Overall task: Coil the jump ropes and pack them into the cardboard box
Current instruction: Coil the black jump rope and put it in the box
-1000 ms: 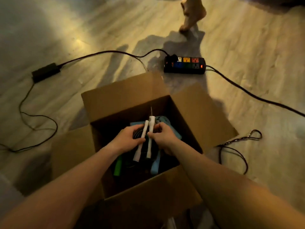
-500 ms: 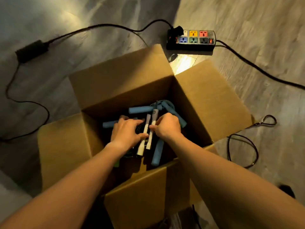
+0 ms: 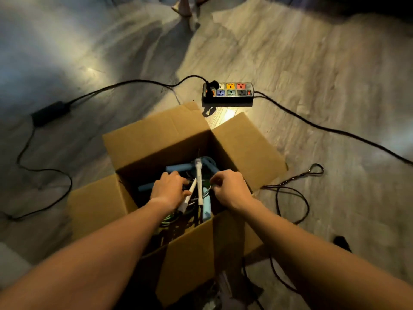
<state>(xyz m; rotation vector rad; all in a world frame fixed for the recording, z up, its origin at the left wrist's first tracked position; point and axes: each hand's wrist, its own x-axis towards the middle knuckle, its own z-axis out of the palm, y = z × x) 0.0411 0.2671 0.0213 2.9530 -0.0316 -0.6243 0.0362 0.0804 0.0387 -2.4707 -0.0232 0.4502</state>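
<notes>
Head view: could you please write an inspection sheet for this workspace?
Surface: grey wood-grain floor, dimly lit.
Job's things: open brown cardboard box holds white-handled jump rope and blue foam-handled ropes.
Clutter: thin black looped cord beside box; small dark object, unclear.
Grippers: left hand grips the white-handled jump rope; right hand has curled fingers, hold unclear.
Cables: black power strip with coloured sockets, one plug in; black adapter brick on its cable.
Surroundings: a person's feet at far edge.

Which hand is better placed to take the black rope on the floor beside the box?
Probably the right. The black rope lies on the floor past the cardboard box, on the side of the right hand; the left hand, at the white handles, would have to cross the box.
</notes>
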